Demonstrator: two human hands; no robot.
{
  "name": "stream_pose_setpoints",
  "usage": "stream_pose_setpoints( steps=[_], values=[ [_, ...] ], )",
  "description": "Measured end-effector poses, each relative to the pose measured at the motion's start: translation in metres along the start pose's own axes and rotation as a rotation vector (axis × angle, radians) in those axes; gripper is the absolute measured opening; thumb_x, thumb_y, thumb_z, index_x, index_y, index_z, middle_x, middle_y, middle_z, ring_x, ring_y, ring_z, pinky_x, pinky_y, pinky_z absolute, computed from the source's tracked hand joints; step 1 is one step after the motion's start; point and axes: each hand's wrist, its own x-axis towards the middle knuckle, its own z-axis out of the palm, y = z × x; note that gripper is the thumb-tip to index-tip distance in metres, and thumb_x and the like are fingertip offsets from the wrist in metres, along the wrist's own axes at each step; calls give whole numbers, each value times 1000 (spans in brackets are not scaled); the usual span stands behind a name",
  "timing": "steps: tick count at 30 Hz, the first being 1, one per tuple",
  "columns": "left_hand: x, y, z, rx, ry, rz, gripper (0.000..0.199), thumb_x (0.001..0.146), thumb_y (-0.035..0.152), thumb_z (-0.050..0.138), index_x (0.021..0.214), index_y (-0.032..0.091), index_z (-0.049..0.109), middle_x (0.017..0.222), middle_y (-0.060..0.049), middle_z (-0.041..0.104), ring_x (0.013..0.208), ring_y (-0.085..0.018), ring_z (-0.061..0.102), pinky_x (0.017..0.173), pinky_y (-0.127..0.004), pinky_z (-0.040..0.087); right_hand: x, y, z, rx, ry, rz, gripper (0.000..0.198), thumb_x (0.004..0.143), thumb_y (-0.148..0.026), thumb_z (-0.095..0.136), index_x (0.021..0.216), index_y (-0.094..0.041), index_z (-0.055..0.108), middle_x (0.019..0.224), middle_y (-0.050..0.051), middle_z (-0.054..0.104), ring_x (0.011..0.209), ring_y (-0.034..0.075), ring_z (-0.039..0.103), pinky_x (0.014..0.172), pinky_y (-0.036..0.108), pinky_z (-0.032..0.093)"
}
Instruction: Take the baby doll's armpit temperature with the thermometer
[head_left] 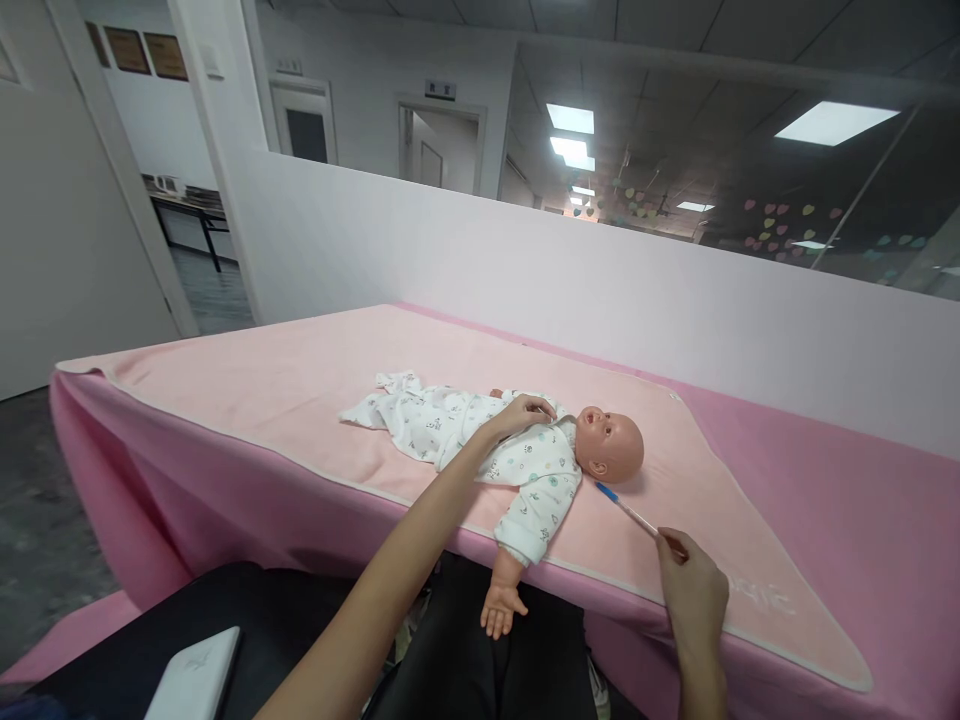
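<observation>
My right hand pinches the stick by its end — likely light, stiff, best held there — my left hand curls, pinch unclear

The bald baby doll lies face-up in white printed clothes, mouth open, one arm stretched sideways. Just beside the doll's head slants a slim pale stick, blue tip nearest.
</observation>
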Motion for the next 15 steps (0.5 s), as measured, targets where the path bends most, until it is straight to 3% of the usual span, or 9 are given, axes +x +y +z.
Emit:
stream_pose_setpoints(
  steps=[3,6,9,11,13,15],
  values=[
    [0,-2,0,-19,14,-19,16,66,24,58,77,14,65,77,-2,63,74,-13,53,69,-23,38,-2,-4,1,-171,-20,-72,30,73,-34,42,78,-22,68,69,7,68,62,23,61,52,29,39],
    [0,-3,1,-41,53,-34,20,68,28,59,81,14,63,80,-2,62,74,-12,53,69,-23,39,-4,-25,2,-176,49,-159,31,75,-33,40,84,-20,67,74,8,68,62,21,60,53,28,38],
    [1,-1,1,-100,109,-38,25,65,29,63,86,14,62,83,-3,60,77,-13,53,71,-24,39,-4,-70,11,-74,117,-336,30,81,-30,38,89,-19,64,86,7,67,68,18,60,60,26,40],
    [1,1,1,-172,153,-46,27,63,27,64,87,14,61,83,-3,59,79,-13,53,72,-24,40,1,-105,26,-50,90,-527,29,85,-28,35,86,-19,63,84,6,67,72,16,60,62,24,40],
    [0,4,1,-243,169,-48,26,62,23,65,86,14,60,82,-2,58,79,-12,53,74,-24,40,11,-136,46,-139,31,-656,31,86,-20,31,81,-18,62,76,6,65,66,16,59,57,23,38],
    [-1,6,1,-280,161,-39,25,62,21,64,85,14,60,81,-1,57,79,-11,53,74,-24,40,23,-158,67,-224,-10,-696,29,85,-16,31,89,-17,60,80,7,65,63,16,58,52,23,36]
  ],
)
